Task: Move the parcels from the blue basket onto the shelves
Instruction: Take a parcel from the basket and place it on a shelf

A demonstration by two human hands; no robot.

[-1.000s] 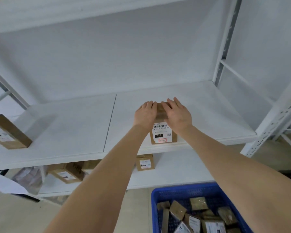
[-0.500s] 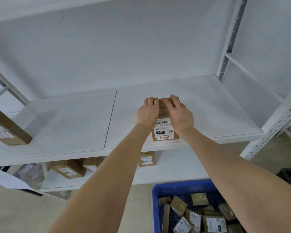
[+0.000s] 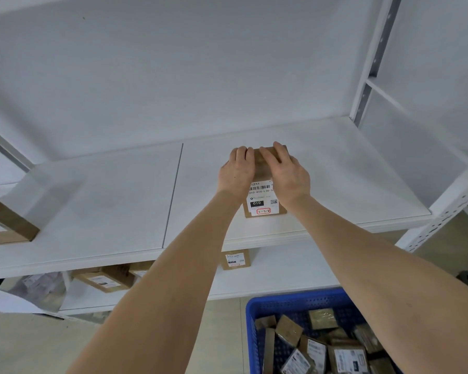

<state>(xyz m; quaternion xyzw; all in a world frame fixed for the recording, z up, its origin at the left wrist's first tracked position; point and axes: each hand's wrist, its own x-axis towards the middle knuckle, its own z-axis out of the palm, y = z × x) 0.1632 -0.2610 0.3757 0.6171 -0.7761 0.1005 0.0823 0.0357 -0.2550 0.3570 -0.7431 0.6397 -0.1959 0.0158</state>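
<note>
Item under inspection: one brown cardboard parcel (image 3: pixel 264 201), standing on the upper shelf (image 3: pixel 106 211) near its front edge, right of the seam between the two shelf boards. Its white label (image 3: pixel 262 199) faces the camera, with a barcode, "010" on black and a red-boxed handwritten mark.

Both hands are on the parcel. The left hand (image 3: pixel 237 171) covers its top left portion, fingers bent down over the far edge. The right hand (image 3: pixel 288 174) covers the top right portion, fingers laid across the top and curling at the far edge. Each hand grips the box, and the two almost meet at the centre.

Containers: the blue basket (image 3: pixel 295 300) sits at lower right, below the shelves. It holds a jumble of small parcels (image 3: pixel 289 330), some brown side up, some showing white labels.

Other stock: a larger carton (image 3: pixel 6 225) lies at an angle at the left end of the upper shelf, well apart from the parcel. The lower shelf (image 3: pixel 281 271) carries a small labelled box (image 3: pixel 235 259), two cartons (image 3: pixel 103 280) side by side to the left, and a plastic bag (image 3: pixel 38 290) farther left.

Surroundings: white shelving with a slotted upright (image 3: pixel 373 58) at the rear right, a white wall (image 3: pixel 173 76) behind, a pale floor (image 3: pixel 222 341).
</note>
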